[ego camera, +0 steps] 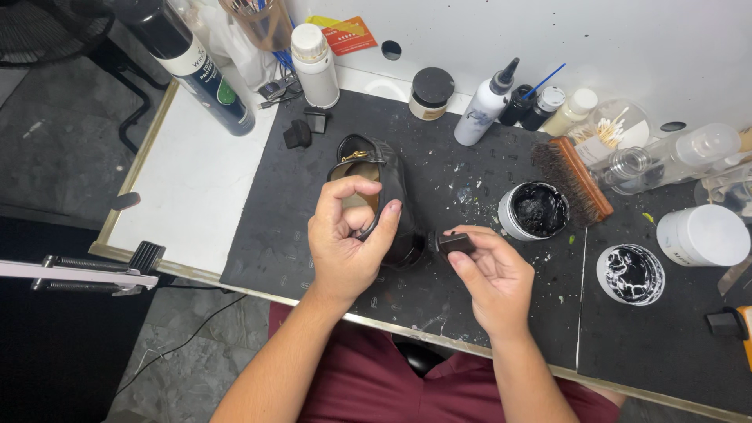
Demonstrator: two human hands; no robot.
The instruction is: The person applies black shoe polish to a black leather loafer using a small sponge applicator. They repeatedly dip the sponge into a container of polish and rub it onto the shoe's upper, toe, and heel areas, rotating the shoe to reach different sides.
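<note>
A black leather shoe [384,168] with a gold buckle lies on the dark work mat [274,235], toe toward me. My left hand [348,239] grips the shoe's side, thumb and fingers curled over its opening. My right hand [489,270] holds a small black applicator block [454,242] pressed against the shoe's toe end.
An open jar of black polish [536,210] stands right of the shoe, with its polish-smeared lid [630,273] nearer me. A wooden brush [576,178], a white jar [703,235], squeeze bottles [486,106], a spray can [196,66] and small black sponges [301,129] crowd the back. The table edge [188,270] runs along the front.
</note>
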